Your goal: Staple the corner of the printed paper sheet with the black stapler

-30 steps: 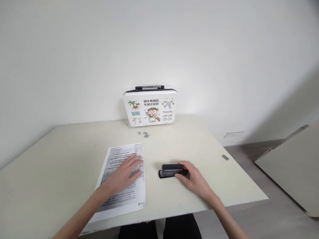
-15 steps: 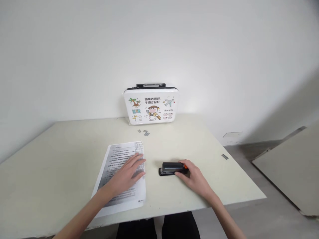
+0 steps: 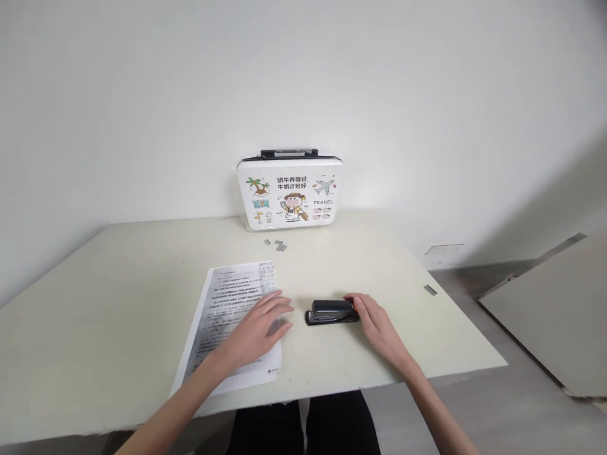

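A printed sheet of paper [image 3: 227, 303] lies on the pale table [image 3: 118, 297]. My left hand [image 3: 258, 328] rests flat on the sheet's right edge, fingers stretched out toward the stapler. A black stapler [image 3: 331, 312] with an orange rear end lies just right of the paper. My right hand [image 3: 372, 321] touches the stapler's rear end with its fingertips, fingers loosely extended and not wrapped round it.
A white carry case [image 3: 290, 193] with cartoon travel pictures stands against the wall at the table's back. Small strips of staples [image 3: 279, 244] lie in front of it, and another strip [image 3: 430, 290] sits near the right edge. A board [image 3: 550, 309] leans at the right.
My left hand has slid right across the paper toward the stapler. My right hand has eased back from over the stapler to its rear end. The view has shifted slightly.
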The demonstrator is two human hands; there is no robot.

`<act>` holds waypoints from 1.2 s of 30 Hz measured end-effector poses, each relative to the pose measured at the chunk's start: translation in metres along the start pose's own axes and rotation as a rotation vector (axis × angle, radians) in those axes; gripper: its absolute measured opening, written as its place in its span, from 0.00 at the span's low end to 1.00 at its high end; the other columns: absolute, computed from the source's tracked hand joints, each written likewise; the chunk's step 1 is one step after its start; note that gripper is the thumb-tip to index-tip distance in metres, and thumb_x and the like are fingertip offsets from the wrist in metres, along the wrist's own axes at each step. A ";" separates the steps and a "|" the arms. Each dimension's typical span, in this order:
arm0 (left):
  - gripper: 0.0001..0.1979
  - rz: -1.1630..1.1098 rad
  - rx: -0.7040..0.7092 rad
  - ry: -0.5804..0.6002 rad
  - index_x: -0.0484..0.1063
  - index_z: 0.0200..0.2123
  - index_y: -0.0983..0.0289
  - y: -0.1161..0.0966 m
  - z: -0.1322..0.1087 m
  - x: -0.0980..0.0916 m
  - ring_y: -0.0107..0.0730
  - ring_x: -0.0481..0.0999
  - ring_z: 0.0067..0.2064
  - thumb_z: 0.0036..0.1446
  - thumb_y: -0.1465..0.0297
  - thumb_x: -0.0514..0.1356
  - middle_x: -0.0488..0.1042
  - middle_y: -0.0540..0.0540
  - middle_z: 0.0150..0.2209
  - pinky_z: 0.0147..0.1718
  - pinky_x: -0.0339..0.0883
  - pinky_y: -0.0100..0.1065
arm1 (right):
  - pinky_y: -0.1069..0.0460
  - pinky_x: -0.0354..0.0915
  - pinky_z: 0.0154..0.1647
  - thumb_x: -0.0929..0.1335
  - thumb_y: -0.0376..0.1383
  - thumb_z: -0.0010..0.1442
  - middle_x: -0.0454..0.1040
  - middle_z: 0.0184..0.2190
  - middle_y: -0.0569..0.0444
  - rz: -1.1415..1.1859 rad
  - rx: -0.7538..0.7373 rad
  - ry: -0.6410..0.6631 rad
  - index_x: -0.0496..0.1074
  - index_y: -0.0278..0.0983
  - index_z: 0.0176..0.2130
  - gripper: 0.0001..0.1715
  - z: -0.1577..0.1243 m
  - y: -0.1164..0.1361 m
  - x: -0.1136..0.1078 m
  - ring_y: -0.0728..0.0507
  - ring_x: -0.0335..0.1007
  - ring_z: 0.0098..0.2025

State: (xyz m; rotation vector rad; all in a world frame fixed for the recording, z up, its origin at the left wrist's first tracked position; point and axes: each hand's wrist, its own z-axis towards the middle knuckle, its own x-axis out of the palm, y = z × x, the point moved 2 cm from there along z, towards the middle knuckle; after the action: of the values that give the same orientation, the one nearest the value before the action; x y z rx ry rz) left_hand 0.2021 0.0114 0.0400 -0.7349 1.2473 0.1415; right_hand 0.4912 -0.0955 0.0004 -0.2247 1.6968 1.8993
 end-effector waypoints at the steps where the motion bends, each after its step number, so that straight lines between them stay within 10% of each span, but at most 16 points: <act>1: 0.17 -0.014 0.012 -0.015 0.73 0.59 0.53 -0.003 0.002 0.001 0.46 0.60 0.72 0.74 0.59 0.53 0.74 0.53 0.63 0.68 0.60 0.51 | 0.41 0.67 0.59 0.55 0.51 0.76 0.78 0.51 0.49 -0.003 0.005 -0.003 0.74 0.45 0.52 0.26 0.000 -0.001 0.000 0.38 0.72 0.54; 17: 0.09 -0.128 0.022 -0.217 0.79 0.44 0.57 -0.029 0.043 0.036 0.46 0.76 0.56 0.67 0.59 0.63 0.82 0.54 0.48 0.56 0.70 0.50 | 0.43 0.68 0.53 0.55 0.54 0.74 0.80 0.44 0.48 -0.055 -0.020 -0.031 0.76 0.43 0.47 0.29 0.003 -0.005 -0.001 0.38 0.74 0.48; 30: 0.12 -0.067 -0.046 -0.124 0.77 0.47 0.56 -0.003 0.004 -0.002 0.44 0.77 0.54 0.68 0.56 0.61 0.80 0.53 0.49 0.55 0.69 0.46 | 0.43 0.67 0.54 0.57 0.54 0.74 0.79 0.49 0.47 -0.015 0.030 -0.039 0.76 0.43 0.52 0.27 -0.004 -0.004 0.000 0.37 0.74 0.50; 36: 0.13 0.002 -0.140 -0.226 0.76 0.46 0.57 0.037 0.022 -0.024 0.44 0.78 0.53 0.70 0.57 0.57 0.81 0.53 0.48 0.55 0.69 0.45 | 0.43 0.68 0.54 0.57 0.53 0.75 0.80 0.47 0.47 -0.012 0.031 -0.036 0.76 0.43 0.51 0.26 -0.004 -0.003 0.001 0.37 0.74 0.50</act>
State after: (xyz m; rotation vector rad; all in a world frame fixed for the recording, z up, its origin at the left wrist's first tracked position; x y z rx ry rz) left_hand 0.1944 0.0591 0.0481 -0.8149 1.0299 0.3080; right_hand 0.4908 -0.0987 -0.0029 -0.1870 1.6960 1.8569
